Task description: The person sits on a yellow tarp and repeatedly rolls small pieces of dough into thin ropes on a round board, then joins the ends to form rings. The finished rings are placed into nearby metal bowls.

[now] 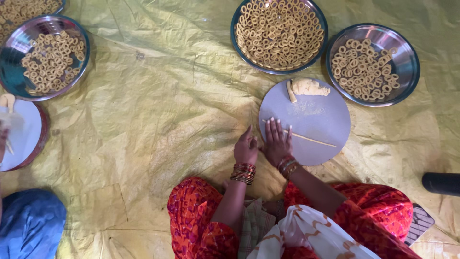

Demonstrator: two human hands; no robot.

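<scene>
Sitting on a yellow plastic sheet [158,124], in red-orange patterned clothing, with stacked bangles on both wrists. Pressing the right hand [278,141] flat, fingers spread and released, palm down on a thin rope of dough [306,137] that is lying across a round grey rolling board [326,120]. Grasping nothing with that hand, only bearing down on the near end of the rope, whose free length is running out to the right toward the board's edge. Resting the left hand [246,147] just beside the right one, at the board's left rim, fingers loosely curled inward (whether pinching a bit of dough there or holding nothing, cannot tell). Lying at the far side of the same board: a lump of pale dough [310,87] with a short stub of dough touching its left end.

Standing just beyond the board: a steel plate with a teal rim [239,45], heaped full of small dough rings, and, to its right, a second steel plate [407,57] carrying a looser layer of rings. Sitting well apart at the upper left: another steel plate [14,76] partly covered with rings, and below it a white round board [24,139] with a reddish rim, belonging to another person's place, with blue cloth [28,223] showing at the lower left corner. Showing at the right edge: a dark cylindrical object [441,183].
</scene>
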